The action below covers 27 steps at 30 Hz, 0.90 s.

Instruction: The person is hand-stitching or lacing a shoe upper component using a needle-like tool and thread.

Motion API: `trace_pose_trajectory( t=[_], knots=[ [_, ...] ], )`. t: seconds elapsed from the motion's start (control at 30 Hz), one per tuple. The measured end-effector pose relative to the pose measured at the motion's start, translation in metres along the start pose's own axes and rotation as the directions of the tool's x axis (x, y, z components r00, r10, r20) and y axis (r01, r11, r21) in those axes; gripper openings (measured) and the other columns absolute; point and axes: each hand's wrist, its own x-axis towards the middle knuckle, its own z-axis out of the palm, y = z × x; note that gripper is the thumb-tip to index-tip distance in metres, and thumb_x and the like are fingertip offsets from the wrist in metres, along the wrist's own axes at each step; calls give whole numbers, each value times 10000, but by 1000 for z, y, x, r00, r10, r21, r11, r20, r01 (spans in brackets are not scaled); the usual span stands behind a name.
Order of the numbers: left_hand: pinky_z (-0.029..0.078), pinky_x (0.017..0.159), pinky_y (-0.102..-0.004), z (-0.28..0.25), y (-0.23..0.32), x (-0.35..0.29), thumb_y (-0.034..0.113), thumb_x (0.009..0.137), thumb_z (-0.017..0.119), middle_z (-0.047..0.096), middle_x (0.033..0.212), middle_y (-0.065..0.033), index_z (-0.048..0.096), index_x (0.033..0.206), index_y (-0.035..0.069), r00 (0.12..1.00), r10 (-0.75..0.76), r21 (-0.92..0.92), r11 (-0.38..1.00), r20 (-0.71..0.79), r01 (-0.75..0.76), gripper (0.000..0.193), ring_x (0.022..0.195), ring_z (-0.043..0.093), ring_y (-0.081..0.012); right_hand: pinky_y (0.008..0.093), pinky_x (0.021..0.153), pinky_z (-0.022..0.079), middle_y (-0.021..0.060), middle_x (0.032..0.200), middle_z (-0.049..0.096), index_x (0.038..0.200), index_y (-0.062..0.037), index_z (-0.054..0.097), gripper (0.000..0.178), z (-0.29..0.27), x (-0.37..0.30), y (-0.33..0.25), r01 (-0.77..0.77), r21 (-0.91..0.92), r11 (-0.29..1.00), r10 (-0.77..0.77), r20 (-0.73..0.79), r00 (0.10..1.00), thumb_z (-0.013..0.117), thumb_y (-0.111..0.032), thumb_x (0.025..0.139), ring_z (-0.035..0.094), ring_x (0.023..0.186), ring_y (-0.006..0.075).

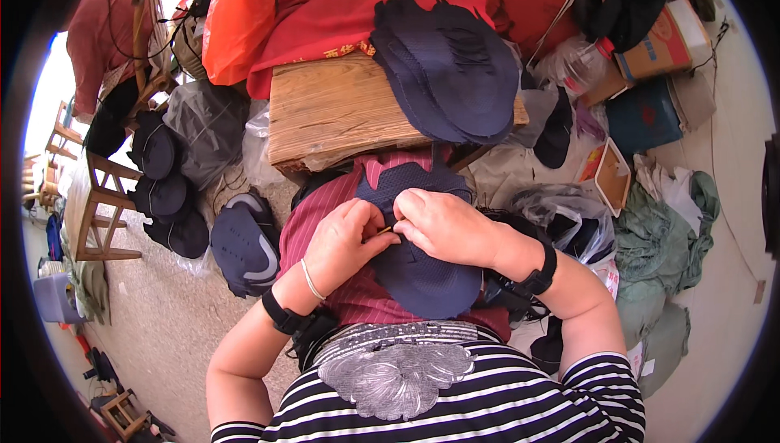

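Note:
A navy fabric piece [429, 282], shaped like a shoe upper with rounded ends, lies over my lap on a red striped cloth [313, 228]. My left hand [345, 236] is closed over its middle, thumb and forefinger pinched together. A small thin yellowish thing [385, 230] shows at those fingertips, too small to name. My right hand [443, 225] is closed from the other side, its fingertips pinching at the same spot and almost meeting the left ones. What lies between them is mostly hidden. Beyond the hands, a stack of similar navy pieces [455, 77] rests on a wooden stool [325, 110].
Bundled navy pieces [244, 244] lie on the floor at left, near several dark round pieces [166, 199] and a grey plastic bag [203, 126]. A small wooden chair [101, 207] stands farther left. Green cloth [662, 240] and a clear bag [569, 211] lie at right.

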Motion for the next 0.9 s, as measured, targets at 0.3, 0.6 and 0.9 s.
trace_pose_trajectory(
  t=[0.3,0.6,0.9],
  knots=[
    [452,580,-463,-12,-10,-1,139,871,725,559,668,-142,520,765,45,928,303,70,944,216,-324,249,622,579,-362,425,776,546,174,966,578,1054,-5,500,521,10,-14,-6,-84,-186,979,79,-36,996,835,-298,783,639,901,358],
    [468,596,-419,-38,-30,-40,75,878,733,595,705,-129,576,845,21,929,121,-79,992,350,-100,169,656,613,-305,425,741,532,135,923,589,992,-28,524,481,11,-11,-6,-87,-191,978,69,-99,993,836,-326,780,637,840,336],
    [502,630,-220,-18,-11,-24,183,1072,552,661,821,-42,598,1154,2,854,-336,-569,640,397,516,204,675,600,-70,420,749,533,147,935,563,1050,-17,519,520,23,-8,-11,-48,-305,951,24,-82,996,832,-333,781,623,863,340]
  ],
)
